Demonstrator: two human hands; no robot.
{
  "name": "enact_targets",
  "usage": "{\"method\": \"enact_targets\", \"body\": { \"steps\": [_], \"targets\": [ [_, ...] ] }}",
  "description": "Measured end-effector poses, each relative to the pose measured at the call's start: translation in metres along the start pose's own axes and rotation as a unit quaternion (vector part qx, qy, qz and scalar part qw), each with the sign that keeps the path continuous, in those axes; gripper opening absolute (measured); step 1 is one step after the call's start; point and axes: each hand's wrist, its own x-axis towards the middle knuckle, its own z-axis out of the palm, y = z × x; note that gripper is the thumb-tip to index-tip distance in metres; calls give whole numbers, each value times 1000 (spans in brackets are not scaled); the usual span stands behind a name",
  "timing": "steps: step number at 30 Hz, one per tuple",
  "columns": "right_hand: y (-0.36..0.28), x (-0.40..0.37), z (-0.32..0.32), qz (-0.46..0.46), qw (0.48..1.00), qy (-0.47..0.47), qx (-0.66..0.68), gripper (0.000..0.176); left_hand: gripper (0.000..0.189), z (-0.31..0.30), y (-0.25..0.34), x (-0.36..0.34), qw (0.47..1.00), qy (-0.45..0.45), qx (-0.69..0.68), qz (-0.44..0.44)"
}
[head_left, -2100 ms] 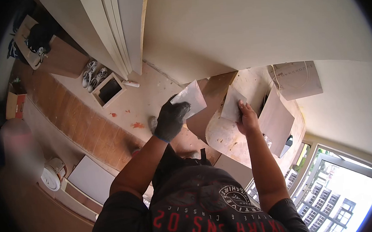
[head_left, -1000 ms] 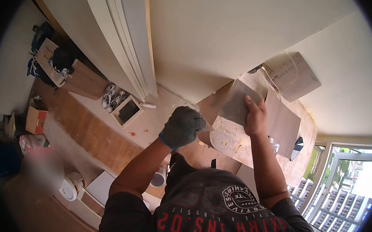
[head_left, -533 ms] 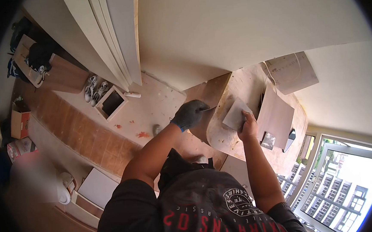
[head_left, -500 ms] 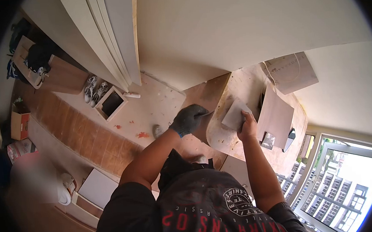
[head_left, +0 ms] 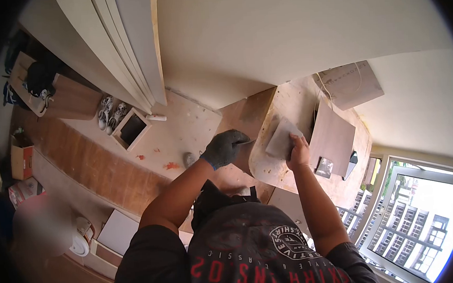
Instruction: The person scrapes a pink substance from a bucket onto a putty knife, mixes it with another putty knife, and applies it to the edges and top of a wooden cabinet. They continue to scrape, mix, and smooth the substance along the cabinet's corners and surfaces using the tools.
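Note:
My left hand (head_left: 223, 149), in a dark grey work glove, is closed in a pinch at the centre. A thin, dark-edged thing seems to stick out from its fingertips, but I cannot make out what it is. My bare right hand (head_left: 297, 151) grips a flat grey rectangular piece (head_left: 279, 139) by its right edge, thumb on top. That piece is over the pale, stained worktop (head_left: 268, 171). Just left of the worktop, behind my gloved fingers, is a brown surface (head_left: 245, 107).
On the worktop's right side a brown board (head_left: 332, 139) leans near a second board (head_left: 353, 85) and a loose cable. A small open box (head_left: 132, 128) and shoes (head_left: 110, 115) are on the floor at left. The open window (head_left: 416, 223) is at lower right; a blurred person (head_left: 43, 225) is at far left.
The whole view has shifted slightly. My left hand has moved a little left, and the grey piece in my right hand has tilted slightly. Both hands keep their grip.

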Motion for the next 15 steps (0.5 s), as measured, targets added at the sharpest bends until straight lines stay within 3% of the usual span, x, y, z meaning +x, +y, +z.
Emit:
{"method": "enact_targets", "body": {
  "steps": [4, 7, 10, 15],
  "targets": [
    [0, 1, 0, 4, 1000, -26, -2, 24, 28, -29, 8, -18, 996, -75, 20, 35],
    [0, 1, 0, 5, 1000, -28, 9, 27, 29, -27, 12, 16, 999, 30, -21, -31],
    [-4, -5, 5, -1, 1000, -25, 4, 29, 30, -6, 1, 39, 1000, 21, 12, 3],
    [5, 4, 0, -19, 999, -27, 22, 29, 31, -12, 20, -13, 1000, -16, 2, 3]
  ]
}}
